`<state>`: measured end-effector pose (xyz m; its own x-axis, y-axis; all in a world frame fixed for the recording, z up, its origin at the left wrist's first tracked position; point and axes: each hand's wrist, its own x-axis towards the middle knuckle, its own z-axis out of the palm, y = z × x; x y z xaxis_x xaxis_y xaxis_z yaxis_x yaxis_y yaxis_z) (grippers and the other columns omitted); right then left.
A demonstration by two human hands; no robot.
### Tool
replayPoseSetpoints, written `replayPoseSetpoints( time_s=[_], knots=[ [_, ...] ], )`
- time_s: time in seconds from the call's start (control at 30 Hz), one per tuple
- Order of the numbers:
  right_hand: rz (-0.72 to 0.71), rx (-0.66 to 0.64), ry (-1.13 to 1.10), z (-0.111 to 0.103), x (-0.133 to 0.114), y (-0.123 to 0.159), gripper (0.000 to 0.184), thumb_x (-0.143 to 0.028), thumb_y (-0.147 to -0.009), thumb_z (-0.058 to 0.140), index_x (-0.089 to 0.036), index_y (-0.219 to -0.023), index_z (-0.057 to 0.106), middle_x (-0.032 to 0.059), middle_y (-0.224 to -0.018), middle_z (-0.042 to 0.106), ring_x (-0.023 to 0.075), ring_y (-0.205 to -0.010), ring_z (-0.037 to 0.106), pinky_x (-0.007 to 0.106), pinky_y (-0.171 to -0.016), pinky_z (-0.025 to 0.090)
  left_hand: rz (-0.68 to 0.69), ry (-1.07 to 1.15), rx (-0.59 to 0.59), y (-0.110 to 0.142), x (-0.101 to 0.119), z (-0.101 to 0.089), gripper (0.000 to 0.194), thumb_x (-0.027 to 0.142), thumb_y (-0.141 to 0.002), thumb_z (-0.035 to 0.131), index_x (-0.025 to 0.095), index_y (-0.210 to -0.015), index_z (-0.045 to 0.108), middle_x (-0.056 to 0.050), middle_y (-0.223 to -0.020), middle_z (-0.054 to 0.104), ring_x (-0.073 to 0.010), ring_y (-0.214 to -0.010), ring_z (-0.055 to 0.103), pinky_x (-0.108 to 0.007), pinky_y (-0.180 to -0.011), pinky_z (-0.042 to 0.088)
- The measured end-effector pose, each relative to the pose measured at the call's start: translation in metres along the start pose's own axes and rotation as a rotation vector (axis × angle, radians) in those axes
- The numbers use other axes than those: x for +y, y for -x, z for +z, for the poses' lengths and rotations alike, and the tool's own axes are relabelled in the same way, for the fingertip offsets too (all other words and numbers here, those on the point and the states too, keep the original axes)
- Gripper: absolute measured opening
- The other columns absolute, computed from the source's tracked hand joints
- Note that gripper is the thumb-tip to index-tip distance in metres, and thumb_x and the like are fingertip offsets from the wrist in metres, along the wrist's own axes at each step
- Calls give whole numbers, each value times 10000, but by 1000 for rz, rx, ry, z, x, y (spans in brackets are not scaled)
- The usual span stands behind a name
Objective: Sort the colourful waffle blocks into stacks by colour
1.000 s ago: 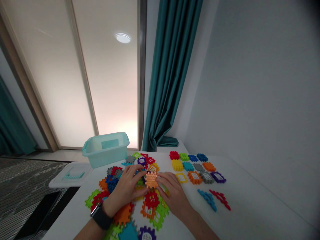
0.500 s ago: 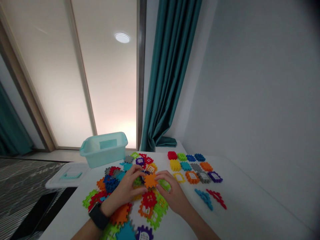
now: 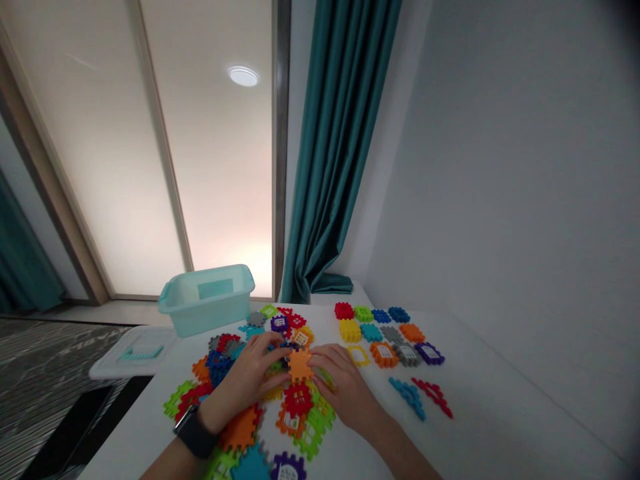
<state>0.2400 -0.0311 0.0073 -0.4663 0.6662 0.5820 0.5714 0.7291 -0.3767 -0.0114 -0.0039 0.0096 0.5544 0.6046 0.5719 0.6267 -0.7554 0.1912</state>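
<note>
An orange toothed square building tile is held up between my two hands, above a pile of similar tiles. My left hand pinches its left side with thumb and fingers; a dark smartwatch is on that wrist. On the tile's right side, the fingers of my right hand grip the edge. Below the tile lie a red tile and a lime green window tile. To the left of my left hand is a heap with a dark blue tile. My hands hide part of the pile.
Stacks of tiles sorted by colour, such as a yellow stack, stand in rows at the right. Nearer lie a blue strip and a red strip. An aqua bin and its pale lid sit at the left.
My right hand has closed in on the orange tile, its fingers now flatter along the edge. The tile has turned slightly and now sits more upright.
</note>
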Motion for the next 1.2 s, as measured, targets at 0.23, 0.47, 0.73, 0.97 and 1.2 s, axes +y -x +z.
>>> replayPoseSetpoints(
  time_s=[0.23, 0.47, 0.73, 0.97, 1.2],
  knots=[
    [-41, 0, 73, -4, 1, 0, 248, -84, -917, 582, -250, -1099, 607, 58, -1168, 681, 247, -1094, 594, 445, -962, 491, 21, -5, 31, 0, 1, 3, 353, 319, -886, 748, 236, -1216, 655, -105, -1216, 593, -278, -1115, 589, -425, -946, 546],
    [-34, 40, 114, -11, 0, 1, 271, -69, -908, 561, -248, -1104, 616, 61, -1184, 677, 235, -1106, 600, 442, -976, 505, 78, -113, 54, -12, 5, 2, 337, 354, -861, 770, 231, -1159, 675, -116, -1215, 586, -312, -1102, 585, -483, -921, 532],
    [-2, 108, 194, -24, 1, 10, 291, -103, -877, 603, -249, -1129, 606, 77, -1223, 663, 257, -1130, 612, 459, -987, 509, 115, -120, 3, -35, 14, 5, 354, 340, -839, 788, 231, -1154, 669, -112, -1232, 593, -313, -1116, 581, -507, -957, 502],
    [39, 131, 262, -41, 23, 26, 261, -147, -924, 580, -252, -1162, 603, 77, -1242, 668, 258, -1159, 601, 475, -1021, 494, 135, -73, -38, -63, 31, 20, 292, 305, -868, 746, 238, -1141, 665, -106, -1257, 581, -302, -1145, 570, -492, -986, 484],
    [76, 110, 304, -74, 51, 43, 245, -139, -947, 530, -265, -1123, 645, 62, -1203, 695, 247, -1135, 616, 472, -1010, 492, 161, -33, -95, -98, 47, 50, 296, 343, -855, 769, 256, -1121, 671, -94, -1255, 565, -300, -1128, 578, -472, -959, 496]
  ],
)
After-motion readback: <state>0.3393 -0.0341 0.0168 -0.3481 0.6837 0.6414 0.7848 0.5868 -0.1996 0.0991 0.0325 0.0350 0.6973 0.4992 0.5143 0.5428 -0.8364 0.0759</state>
